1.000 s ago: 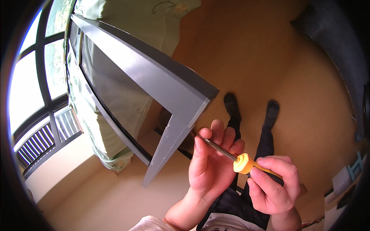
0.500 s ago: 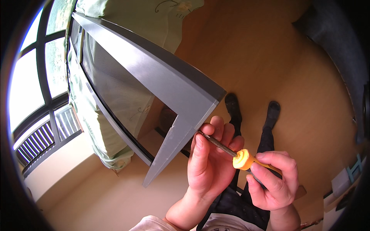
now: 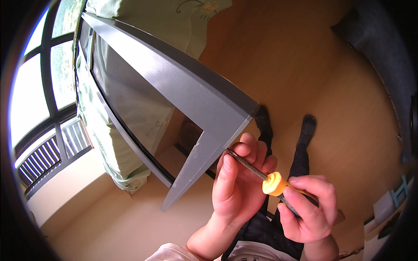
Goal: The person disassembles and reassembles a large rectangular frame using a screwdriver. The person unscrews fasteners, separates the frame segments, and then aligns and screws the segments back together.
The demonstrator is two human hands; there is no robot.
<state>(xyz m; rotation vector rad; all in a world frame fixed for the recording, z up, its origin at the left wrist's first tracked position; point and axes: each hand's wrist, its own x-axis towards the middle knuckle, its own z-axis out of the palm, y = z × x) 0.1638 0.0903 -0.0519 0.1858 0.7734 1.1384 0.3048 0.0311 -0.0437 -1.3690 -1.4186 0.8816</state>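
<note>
A screwdriver (image 3: 248, 165) with a yellow and black handle slants up to the left. My right hand (image 3: 311, 209) is closed on its handle, thumb and fingers gripping the sides. The metal tip meets the lower edge of a grey mitred corner on a large screen frame (image 3: 204, 104). Around that tip my left hand (image 3: 237, 187) curls, thumb and forefinger close together. Whatever they pinch there is too small or hidden to make out. Dark mesh (image 3: 130, 82) spans part of the frame.
Pale green cloth (image 3: 126, 161) hangs behind the frame, beside a barred window (image 3: 61, 82) at the left. Below are a brown floor (image 3: 278, 65) and my feet in dark slippers (image 3: 308, 124). A dark grey draped item (image 3: 374, 52) lies at the far right.
The screwdriver's handle has turned, bringing more of its black grip into sight. The frame's corner has shifted slightly right, and my left fingers have moved a little with it.
</note>
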